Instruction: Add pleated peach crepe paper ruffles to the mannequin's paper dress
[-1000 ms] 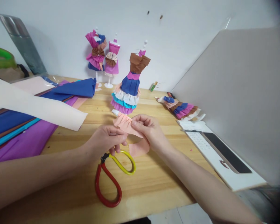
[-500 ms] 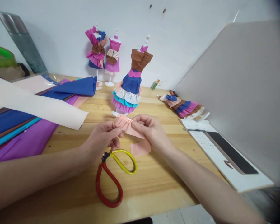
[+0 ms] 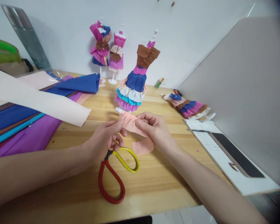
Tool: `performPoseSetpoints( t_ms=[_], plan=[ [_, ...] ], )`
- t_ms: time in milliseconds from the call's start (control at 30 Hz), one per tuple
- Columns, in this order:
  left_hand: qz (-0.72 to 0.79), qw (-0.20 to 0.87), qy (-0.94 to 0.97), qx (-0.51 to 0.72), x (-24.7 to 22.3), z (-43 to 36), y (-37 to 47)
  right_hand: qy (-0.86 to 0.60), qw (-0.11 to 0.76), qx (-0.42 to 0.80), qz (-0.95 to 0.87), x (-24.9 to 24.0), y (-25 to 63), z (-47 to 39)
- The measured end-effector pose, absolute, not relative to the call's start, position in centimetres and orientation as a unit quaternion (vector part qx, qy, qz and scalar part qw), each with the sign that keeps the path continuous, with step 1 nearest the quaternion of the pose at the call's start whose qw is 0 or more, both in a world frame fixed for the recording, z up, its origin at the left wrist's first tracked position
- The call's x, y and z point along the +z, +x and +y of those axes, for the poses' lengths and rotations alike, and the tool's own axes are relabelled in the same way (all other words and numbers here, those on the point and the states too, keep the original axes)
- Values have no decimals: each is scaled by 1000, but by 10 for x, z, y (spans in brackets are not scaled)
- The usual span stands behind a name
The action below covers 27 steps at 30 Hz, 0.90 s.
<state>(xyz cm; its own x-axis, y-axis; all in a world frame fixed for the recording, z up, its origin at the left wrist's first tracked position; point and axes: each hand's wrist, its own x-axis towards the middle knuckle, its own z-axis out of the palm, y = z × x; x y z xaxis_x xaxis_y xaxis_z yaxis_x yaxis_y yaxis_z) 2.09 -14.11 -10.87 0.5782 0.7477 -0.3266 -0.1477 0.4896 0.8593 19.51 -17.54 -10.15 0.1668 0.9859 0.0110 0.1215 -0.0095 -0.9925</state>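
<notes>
A peach strip of crepe paper (image 3: pixel 133 123), gathered into small pleats at its upper left, is stretched between my hands, with a narrow white strip (image 3: pixel 119 110) poking out at its top left corner. My left hand (image 3: pixel 107 135) pinches the pleated end between thumb and forefinger, its other fingers curled below. On the pleated part's right side, my right hand (image 3: pixel 151 126) grips the paper with the thumb on top. The paper's tail folds back beneath the right hand. Scissors with one red and one yellow handle (image 3: pixel 112 180) lie under my left hand, their blades hidden by it.
A doll mannequin in a brown and blue ruffled paper dress (image 3: pixel 136 81) stands ahead. Two smaller mannequins (image 3: pixel 116 51) stand by the wall. Coloured paper sheets (image 3: pixel 35 116) are stacked left. A paper dress (image 3: pixel 189 107) lies right, above a white board (image 3: pixel 226 155).
The view has shifted slightly, moving everything a little to the right. My left thumb has moved up along the pleated end. Both hands still hold the strip.
</notes>
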Motion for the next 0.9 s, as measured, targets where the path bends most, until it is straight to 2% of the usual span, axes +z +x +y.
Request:
performPoseSetpoints(
  t_ms=[367,567,900],
  plan=[
    [355,796,392,293,-114,-141,22,-559,518,425,-488,-103,196,-175],
    [291,840,343,303,-112,-137,21,-565,504,429,-492,-102,194,-177],
    [334,789,397,330,-109,-141,22,-574,500,431,-484,-102,193,-178]
  ],
)
